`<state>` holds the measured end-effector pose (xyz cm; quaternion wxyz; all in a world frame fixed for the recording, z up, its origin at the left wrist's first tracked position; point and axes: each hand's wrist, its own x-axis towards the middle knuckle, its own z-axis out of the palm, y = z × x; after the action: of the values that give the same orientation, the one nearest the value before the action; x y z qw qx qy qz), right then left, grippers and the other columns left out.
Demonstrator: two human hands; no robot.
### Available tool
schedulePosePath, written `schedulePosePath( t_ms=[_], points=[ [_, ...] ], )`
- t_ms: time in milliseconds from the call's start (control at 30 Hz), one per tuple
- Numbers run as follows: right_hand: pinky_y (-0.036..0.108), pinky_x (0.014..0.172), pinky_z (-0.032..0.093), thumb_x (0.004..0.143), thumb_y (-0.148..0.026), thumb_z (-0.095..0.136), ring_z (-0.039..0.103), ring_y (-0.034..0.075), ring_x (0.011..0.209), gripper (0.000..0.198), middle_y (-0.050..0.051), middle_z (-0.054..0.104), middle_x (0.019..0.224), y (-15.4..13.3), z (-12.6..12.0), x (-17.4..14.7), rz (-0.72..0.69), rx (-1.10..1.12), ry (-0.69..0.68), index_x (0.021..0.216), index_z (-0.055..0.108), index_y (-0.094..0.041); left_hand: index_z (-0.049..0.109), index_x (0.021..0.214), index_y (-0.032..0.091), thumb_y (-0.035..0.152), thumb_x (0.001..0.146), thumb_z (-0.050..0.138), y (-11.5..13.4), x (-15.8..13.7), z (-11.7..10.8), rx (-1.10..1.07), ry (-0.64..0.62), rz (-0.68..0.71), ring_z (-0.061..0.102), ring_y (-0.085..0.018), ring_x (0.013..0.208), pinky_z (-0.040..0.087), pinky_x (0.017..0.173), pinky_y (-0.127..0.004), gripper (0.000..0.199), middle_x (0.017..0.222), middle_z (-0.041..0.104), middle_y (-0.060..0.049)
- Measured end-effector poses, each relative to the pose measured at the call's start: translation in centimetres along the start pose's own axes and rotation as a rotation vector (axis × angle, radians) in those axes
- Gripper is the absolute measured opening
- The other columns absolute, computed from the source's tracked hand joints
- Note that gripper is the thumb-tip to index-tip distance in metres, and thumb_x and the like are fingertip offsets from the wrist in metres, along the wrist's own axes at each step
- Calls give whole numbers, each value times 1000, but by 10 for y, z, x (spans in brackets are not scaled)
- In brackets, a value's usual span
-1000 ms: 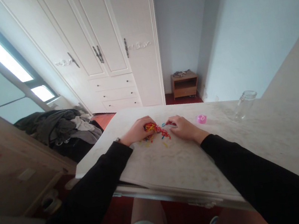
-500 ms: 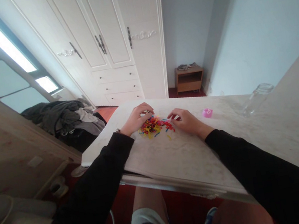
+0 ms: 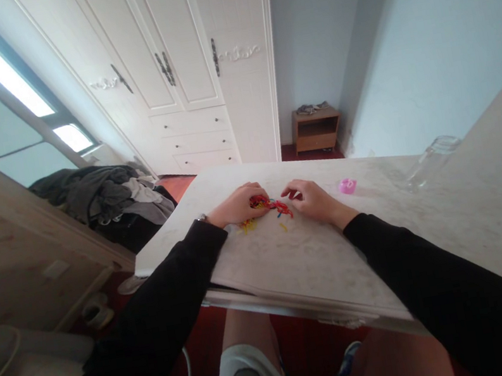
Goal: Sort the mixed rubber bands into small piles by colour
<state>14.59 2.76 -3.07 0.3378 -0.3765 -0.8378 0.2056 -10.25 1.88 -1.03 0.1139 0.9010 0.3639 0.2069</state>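
A small heap of thin, colourful strands (image 3: 260, 202), red, yellow and a little blue, lies on the white table; they look like rubber bands. Curled round the heap from the left, my left hand (image 3: 240, 205) hides much of it, with red strands showing between thumb and fingers. My right hand (image 3: 308, 198) rests just right of the heap. Its fingers are bent and apart, with nothing visible in them. A single yellow strand (image 3: 283, 227) lies loose in front of the heap. Beyond my right hand sits a small pink object (image 3: 347, 186), its kind unclear.
A clear glass jar (image 3: 434, 162) lies tilted or on its side at the right of the table (image 3: 294, 270). Clothes (image 3: 107, 193) are piled at the left. A white wardrobe (image 3: 187, 38) and a small brown nightstand (image 3: 317, 129) stand behind.
My left hand has come down from above the heap and closed round its left side, covering more of it. My right hand has stayed nearly in place.
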Motion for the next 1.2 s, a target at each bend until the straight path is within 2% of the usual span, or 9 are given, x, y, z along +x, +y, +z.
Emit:
schedulePosePath(
  t_ms=[100,233,400,500,600,733,800,967,1200],
  points=[
    [27,72,53,70,4,62,65,16,78,31,5,71,88,2,0,-1,-17,12,-20,91,74,-15,73,93,16,34,90,67,1,1,-1,-14,53,18,63,-19,85,48,80,-31,18,90,67,-5],
    [27,70,52,79,-14,73,63,16,76,15,5,70,88,1,2,-3,-49,53,-61,94,74,-17,71,85,16,29,91,65,6,0,-5,-15,172,-2,62,-17,80,46,76,-29,15,87,66,-5],
    [27,67,50,84,-27,74,60,13,70,16,2,68,85,-10,7,-4,-45,105,-38,95,70,-17,72,86,17,26,88,66,8,-1,-8,-41,228,-5,65,-19,88,49,85,-32,11,97,68,-6],
    [26,67,50,85,-16,63,61,13,71,9,3,68,88,-15,9,-3,-54,121,14,94,67,-17,72,95,18,29,85,69,11,0,-6,-40,207,-1,67,-22,95,51,90,-35,15,102,70,-7],
    [28,71,50,77,-3,53,63,15,77,22,4,68,90,-15,6,-1,-59,77,137,89,64,-18,73,106,18,34,84,71,20,0,-2,18,157,9,68,-25,101,51,95,-39,27,107,72,-8],
    [30,70,49,77,-5,54,61,17,75,17,4,66,87,-13,2,0,-30,34,232,84,62,-19,73,122,23,49,78,82,32,2,6,124,4,103,63,-32,125,43,111,-48,52,137,68,-11],
    [30,69,49,79,-8,56,61,17,74,12,3,65,86,-13,2,0,-19,38,216,84,61,-19,74,124,27,50,80,82,34,4,8,125,-71,157,61,-33,130,43,113,-48,51,145,64,-10],
    [29,69,49,79,-9,59,62,16,74,11,3,65,86,-16,4,-1,-5,42,154,84,62,-19,82,104,24,34,93,70,30,5,11,13,-25,178,71,-23,104,51,99,-38,19,114,78,-8],
    [29,70,48,77,-7,60,60,15,72,13,2,64,84,-15,2,-2,10,17,133,80,63,-19,75,84,19,10,79,63,22,5,8,-20,28,132,66,-18,83,51,82,-31,15,88,72,-4]
  ],
)
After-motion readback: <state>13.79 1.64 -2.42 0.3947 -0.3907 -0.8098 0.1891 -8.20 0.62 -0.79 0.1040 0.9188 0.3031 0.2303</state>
